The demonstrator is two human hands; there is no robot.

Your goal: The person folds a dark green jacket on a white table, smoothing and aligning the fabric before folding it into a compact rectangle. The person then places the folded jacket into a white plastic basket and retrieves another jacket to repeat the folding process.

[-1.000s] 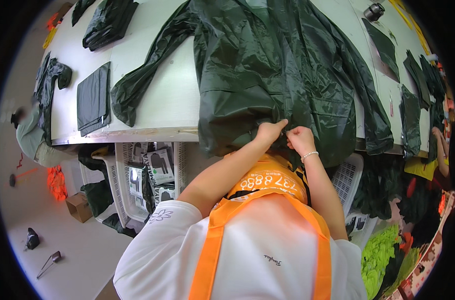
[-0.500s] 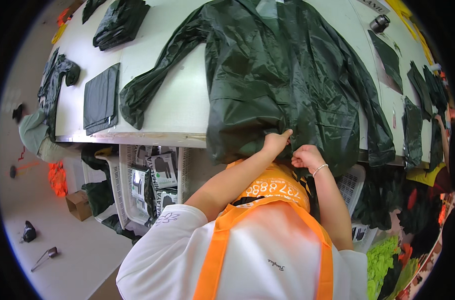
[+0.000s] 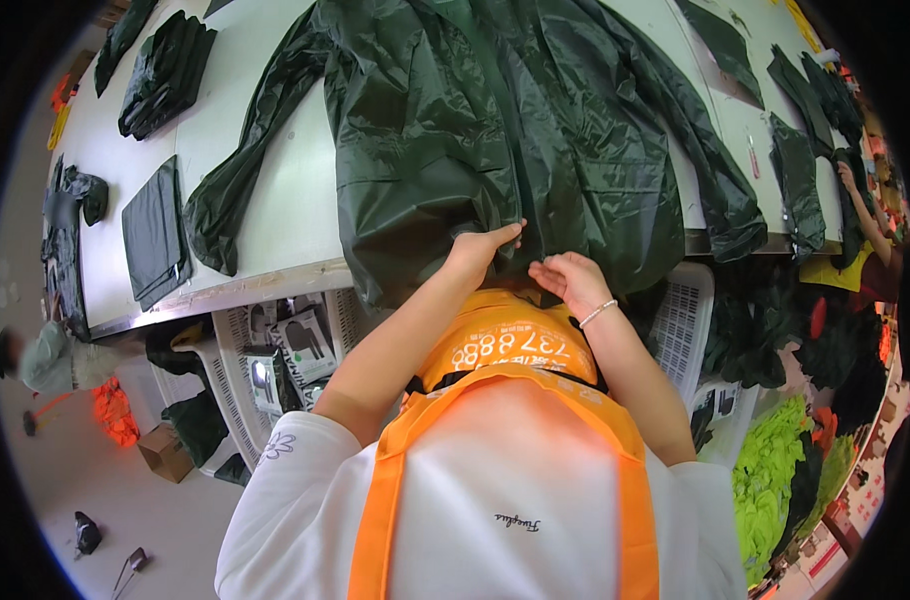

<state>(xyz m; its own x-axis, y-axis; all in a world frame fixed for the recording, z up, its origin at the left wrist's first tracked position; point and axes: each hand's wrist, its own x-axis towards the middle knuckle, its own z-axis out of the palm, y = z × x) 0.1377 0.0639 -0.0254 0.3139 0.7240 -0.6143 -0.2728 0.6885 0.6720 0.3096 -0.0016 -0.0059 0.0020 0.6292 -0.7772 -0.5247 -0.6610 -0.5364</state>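
Note:
A dark green rain jacket (image 3: 425,130) is spread front up on the white table, its hem hanging over the near edge. My left hand (image 3: 483,252) is closed on the jacket's front edge near the hem, thumb on top. Just to its right, my right hand (image 3: 577,282) is closed in a pinch at the bottom of the opposite front edge, beside the zip line. Whatever small part lies between the right fingertips is too small to make out.
On the table (image 3: 285,190), a folded dark green garment (image 3: 157,235) and a dark stack (image 3: 165,80) lie left. White plastic baskets (image 3: 687,318) stand under the edge, one with packaged goods (image 3: 293,350). Bright yellow-green fabric (image 3: 770,470) is heaped right. Other people work at both sides.
The view has swung, so the jacket and table sit farther left and higher in the picture. My right hand is slightly farther from the left; the left keeps its hold on the jacket edge.

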